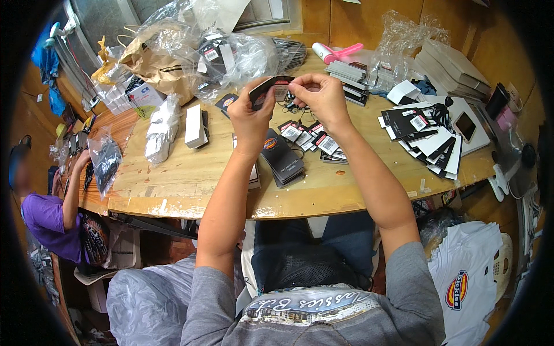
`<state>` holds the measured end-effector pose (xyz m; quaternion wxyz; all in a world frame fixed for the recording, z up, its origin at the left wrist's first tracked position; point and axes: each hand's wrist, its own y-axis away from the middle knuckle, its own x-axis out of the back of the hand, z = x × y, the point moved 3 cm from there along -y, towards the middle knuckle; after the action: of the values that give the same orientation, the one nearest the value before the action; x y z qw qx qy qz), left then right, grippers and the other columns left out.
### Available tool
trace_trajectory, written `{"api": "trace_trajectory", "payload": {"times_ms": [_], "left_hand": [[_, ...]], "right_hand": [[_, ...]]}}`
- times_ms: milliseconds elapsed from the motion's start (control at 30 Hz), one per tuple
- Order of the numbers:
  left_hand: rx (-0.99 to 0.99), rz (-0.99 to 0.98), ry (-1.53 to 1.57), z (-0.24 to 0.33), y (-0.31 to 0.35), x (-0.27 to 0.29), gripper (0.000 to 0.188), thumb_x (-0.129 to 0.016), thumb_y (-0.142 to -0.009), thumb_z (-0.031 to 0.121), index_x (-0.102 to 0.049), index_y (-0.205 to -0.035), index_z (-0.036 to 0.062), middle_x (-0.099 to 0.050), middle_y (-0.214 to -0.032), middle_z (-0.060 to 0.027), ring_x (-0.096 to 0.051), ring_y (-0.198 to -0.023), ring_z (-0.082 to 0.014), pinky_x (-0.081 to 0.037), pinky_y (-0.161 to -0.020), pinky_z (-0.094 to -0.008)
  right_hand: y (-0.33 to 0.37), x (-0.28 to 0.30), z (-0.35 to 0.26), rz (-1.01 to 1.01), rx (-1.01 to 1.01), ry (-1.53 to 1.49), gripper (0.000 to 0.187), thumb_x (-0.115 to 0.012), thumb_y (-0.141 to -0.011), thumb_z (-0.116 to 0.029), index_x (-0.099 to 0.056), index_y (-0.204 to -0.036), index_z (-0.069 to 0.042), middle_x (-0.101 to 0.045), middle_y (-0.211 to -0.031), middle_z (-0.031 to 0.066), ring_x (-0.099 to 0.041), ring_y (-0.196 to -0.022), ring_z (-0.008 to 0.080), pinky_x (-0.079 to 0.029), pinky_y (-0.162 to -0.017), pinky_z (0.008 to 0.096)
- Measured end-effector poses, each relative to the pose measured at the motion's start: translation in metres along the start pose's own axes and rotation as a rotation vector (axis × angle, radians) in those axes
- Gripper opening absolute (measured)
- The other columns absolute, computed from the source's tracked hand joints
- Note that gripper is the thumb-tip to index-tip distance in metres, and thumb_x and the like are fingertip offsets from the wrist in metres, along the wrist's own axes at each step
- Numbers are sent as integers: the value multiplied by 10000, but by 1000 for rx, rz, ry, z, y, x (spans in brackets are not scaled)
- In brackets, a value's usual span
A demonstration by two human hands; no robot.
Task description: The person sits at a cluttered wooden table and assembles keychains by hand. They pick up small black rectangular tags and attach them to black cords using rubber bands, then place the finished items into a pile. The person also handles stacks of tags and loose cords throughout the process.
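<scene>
Above the table, my left hand (253,115) is closed on a black hang tag (264,91), held tilted. My right hand (324,102) pinches close to the tag's right end; what lies between its fingertips is too small to make out. Below my hands stands a stack of black hang tags (283,161) with a coloured emblem. Just right of it lie several black tags with white labels (303,134) and dark strings among them. A small black tag (225,102) rests left of my left hand.
Fanned tags (427,135), black cords (441,114) and a phone (464,126) lie at the right. Clear plastic bags (242,60) crowd the back. White bundles (163,130) lie left. A person in purple (52,225) sits at far left. White shirts (467,277) are piled lower right.
</scene>
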<state>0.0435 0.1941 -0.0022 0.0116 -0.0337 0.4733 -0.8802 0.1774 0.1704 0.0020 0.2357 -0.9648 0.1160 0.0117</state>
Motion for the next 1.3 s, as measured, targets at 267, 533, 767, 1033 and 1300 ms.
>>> {"api": "trace_trajectory", "payload": {"times_ms": [267,533,767,1033,1300], "left_hand": [[-271,-119,-183,12,-3,0,219,-583,-651,-24,-570,-856,54,-591,-743,-101,-570,-606,-196,-440,-541,-254],[-366,-298,-265,18,-6,2,224,-569,-666,-18,-555,-876,59,-588,-749,-93,-558,-621,-224,-433,-569,-278],[221,-165,232,-1,-5,-1,68,-448,-766,-32,-442,-830,-9,-579,-760,-164,-549,-651,-137,-410,-555,-239],[120,-182,-92,-5,-5,5,114,-543,-741,6,-498,-837,-36,-574,-708,-56,-493,-634,-55,-405,-567,-181],[16,-172,-176,4,-6,5,156,-577,-716,26,-537,-862,-13,-588,-668,-83,-502,-588,-54,-407,-543,-182]], "right_hand": [[-1,7,1,-48,-101,87,83,-592,-697,-48,-544,-718,16,-539,-623,15,-483,-523,49,-397,-483,166],[-1,5,-1,-26,62,215,78,-575,-712,-48,-541,-725,21,-541,-635,13,-490,-548,46,-405,-500,168],[-1,6,-5,33,114,185,76,-581,-719,-58,-557,-734,12,-545,-646,9,-486,-562,34,-403,-516,161],[5,2,-15,12,261,272,67,-588,-701,-34,-563,-724,23,-552,-643,-1,-491,-571,28,-406,-529,159],[5,2,-15,14,211,293,49,-581,-693,-24,-562,-706,19,-547,-630,-6,-483,-555,20,-396,-504,154]]}}
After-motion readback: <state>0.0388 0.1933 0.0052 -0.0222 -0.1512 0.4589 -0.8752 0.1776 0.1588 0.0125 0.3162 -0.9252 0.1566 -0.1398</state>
